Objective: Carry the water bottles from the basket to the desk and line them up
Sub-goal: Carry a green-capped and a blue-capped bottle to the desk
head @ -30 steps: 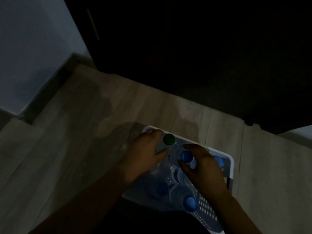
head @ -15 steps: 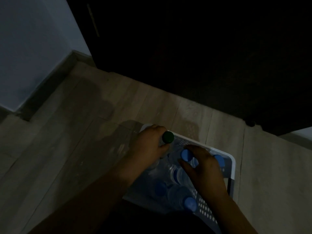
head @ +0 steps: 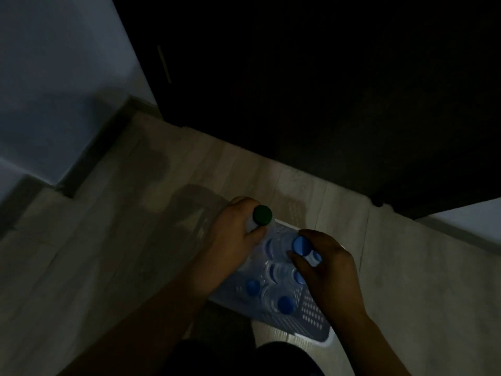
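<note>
A pale perforated plastic basket (head: 311, 314) stands on the floor right below me, holding several clear water bottles with blue caps (head: 286, 305). My left hand (head: 235, 237) grips a green-capped bottle (head: 262, 215) by the neck at the basket's far left corner. My right hand (head: 329, 270) holds a blue-capped bottle (head: 301, 245) by its neck near the basket's far side. The room is dim and the bottle bodies are hard to make out. No desk is recognisable in view.
Light wood-look floor (head: 108, 267) spreads to the left of the basket. A large dark piece of furniture (head: 325, 90) fills the upper view. A pale wall (head: 54, 77) with a dark skirting stands at the left.
Both hands have closed round bottle necks and risen slightly; the green-capped and one blue-capped bottle now stand higher than the rest.
</note>
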Available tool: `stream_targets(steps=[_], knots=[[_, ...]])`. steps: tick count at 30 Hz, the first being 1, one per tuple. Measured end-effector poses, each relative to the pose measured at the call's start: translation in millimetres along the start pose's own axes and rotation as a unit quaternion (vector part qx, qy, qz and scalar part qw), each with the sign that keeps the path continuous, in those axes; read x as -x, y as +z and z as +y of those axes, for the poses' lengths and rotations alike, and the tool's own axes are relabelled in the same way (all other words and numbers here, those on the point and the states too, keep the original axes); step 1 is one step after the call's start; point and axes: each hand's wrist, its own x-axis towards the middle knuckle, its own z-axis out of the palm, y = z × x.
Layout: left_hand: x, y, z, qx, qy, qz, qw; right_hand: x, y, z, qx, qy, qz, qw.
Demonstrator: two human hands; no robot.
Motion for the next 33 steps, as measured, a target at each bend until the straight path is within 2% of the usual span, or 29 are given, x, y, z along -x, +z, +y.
stream_targets(steps=[4,12,17,26,30,33], knots=[[12.7,-53.5,60.1,-0.012,0.029,0.024,0.999,9.9,-49.8,-58.6,0.005,0.005,-0.008,1.0],[47.8,-174.7,203.5,0.033,0.016,0.026,0.999,36.4,-164.0,-201.8,0.052,-0.009,-0.003,0.999],[78.8,-257.2,293.2,0.062,-0.001,0.068,0.996,57.2,-239.6,-299.0,0.055,-0.021,0.004,0.998],[121.1,-409.7,423.4,0.139,0.021,0.137,0.981,82.9,-350.4,-474.9,-0.078,-0.06,0.069,0.993],[134.5,-472.4,466.5,0.19,0.051,0.161,0.967,86.1,-382.9,-550.3,-0.199,-0.096,0.079,0.972],[143.5,-515.7,493.8,0.184,0.087,0.191,0.96,85.7,-401.8,-606.6,-0.224,-0.159,0.113,0.955]])
